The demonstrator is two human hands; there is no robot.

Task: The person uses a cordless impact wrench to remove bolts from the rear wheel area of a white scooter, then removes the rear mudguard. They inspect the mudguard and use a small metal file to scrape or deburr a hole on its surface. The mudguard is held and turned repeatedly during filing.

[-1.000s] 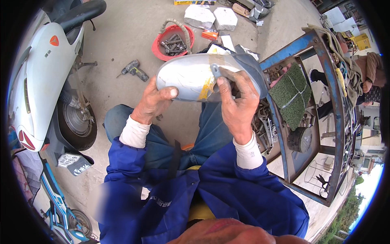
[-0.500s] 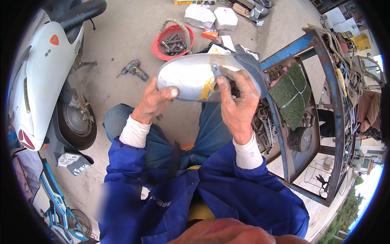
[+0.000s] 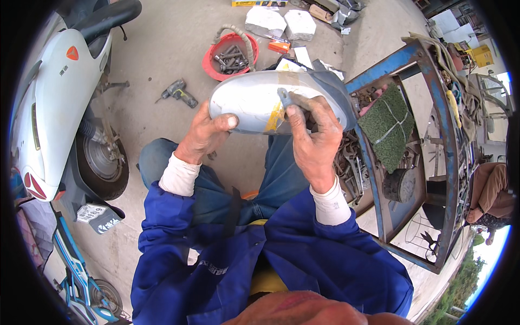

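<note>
Across my lap I hold up a long rounded silver shell (image 3: 246,104), scuffed, with a dark grey end and yellowed tape across its middle. It looks like a vehicle's body panel. My left hand (image 3: 208,132) grips its left end, thumb on the near face. My right hand (image 3: 317,130) pinches a small flat grey metal piece (image 3: 283,97) between thumb and forefinger, against the shell's face beside the tape. The other right fingers are curled, and what they may cover is hidden.
Beyond the shell sits a red helmet (image 3: 207,64) holding bolts, with a cordless drill (image 3: 177,93) on the floor nearby. At left stands a white scooter (image 3: 59,108). To my right is a blue metal frame cart (image 3: 387,64) with tools and a green mat (image 3: 387,127).
My right hand has shifted slightly left and down with the small metal piece along the shell. The left hand stays put. A seated person at far right has moved a little.
</note>
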